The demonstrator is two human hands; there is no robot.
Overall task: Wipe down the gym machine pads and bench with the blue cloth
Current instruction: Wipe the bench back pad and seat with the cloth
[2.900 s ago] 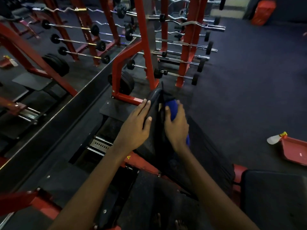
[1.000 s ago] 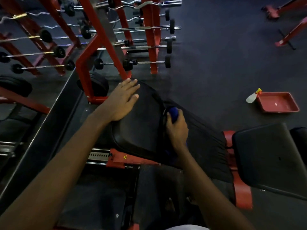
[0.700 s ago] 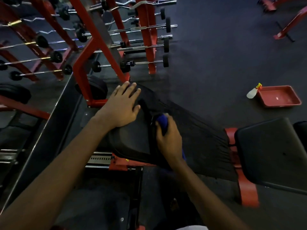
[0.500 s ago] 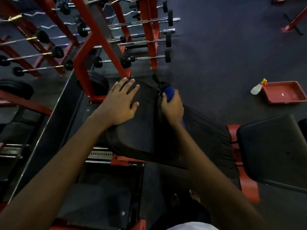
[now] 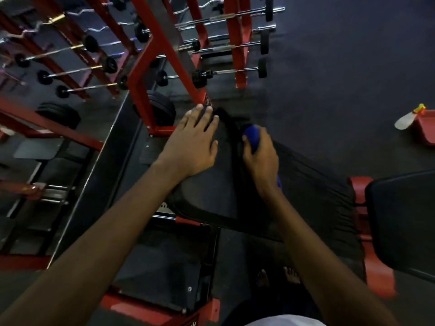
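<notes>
Left hand (image 5: 191, 143) laid flat with fingers spread on black pad (image 5: 207, 194), blue cloth (image 5: 252, 135) gripped in closed right hand (image 5: 261, 158), pressed on pad.

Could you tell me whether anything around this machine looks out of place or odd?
One thing: a white spray bottle lies on its side on the dark floor, leaning against a red tray rather than standing upright. Nothing looks spilled or damaged.

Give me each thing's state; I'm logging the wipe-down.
Left hand: flat on the pad, fingers spread.
Right hand: closed on the cloth.
Cloth: bunched, pressed to the pad.
Pad: under both hands.
Spray bottle: lying on the floor by the red tray.
</notes>
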